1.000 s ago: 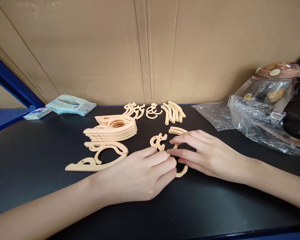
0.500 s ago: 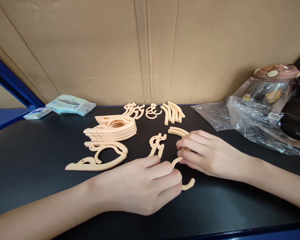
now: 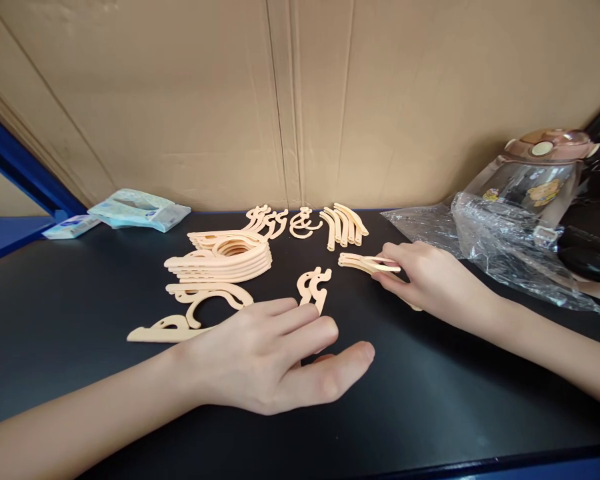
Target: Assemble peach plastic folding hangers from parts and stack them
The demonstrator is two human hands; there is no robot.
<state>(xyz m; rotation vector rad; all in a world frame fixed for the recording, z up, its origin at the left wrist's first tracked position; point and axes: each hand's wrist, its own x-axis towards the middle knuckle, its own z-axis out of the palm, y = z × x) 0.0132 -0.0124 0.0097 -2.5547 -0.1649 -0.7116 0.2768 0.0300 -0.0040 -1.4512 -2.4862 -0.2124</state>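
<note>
My left hand (image 3: 280, 360) is over the black table, its thumb stretched out and apart from the bent fingers. Its fingertips are hidden, next to several beige hanger hook pieces (image 3: 313, 287) lying together. To the right, my right hand (image 3: 420, 273) is closed on a curved beige hanger arm (image 3: 387, 265). This overlaps a small pile of similar arm pieces (image 3: 357, 262). Left of my left hand lies a folded beige hanger (image 3: 155, 333), partly covered by the hand. Behind it is a stack of folded hangers (image 3: 230, 270).
Along the back lie more hook pieces (image 3: 275, 223), a separate curved hook group (image 3: 305, 223) and a row of curved arms (image 3: 344, 227). Tissue packs (image 3: 139, 210) sit at the back left. Crumpled clear plastic (image 3: 510, 247) and a drink bottle (image 3: 545, 177) occupy the right. Cardboard (image 3: 205, 100) stands behind.
The curved hook piece between my hands is out of sight. My left thumb has spread outward. My right hand has moved right, and a curved arm now shows in its fingers.
</note>
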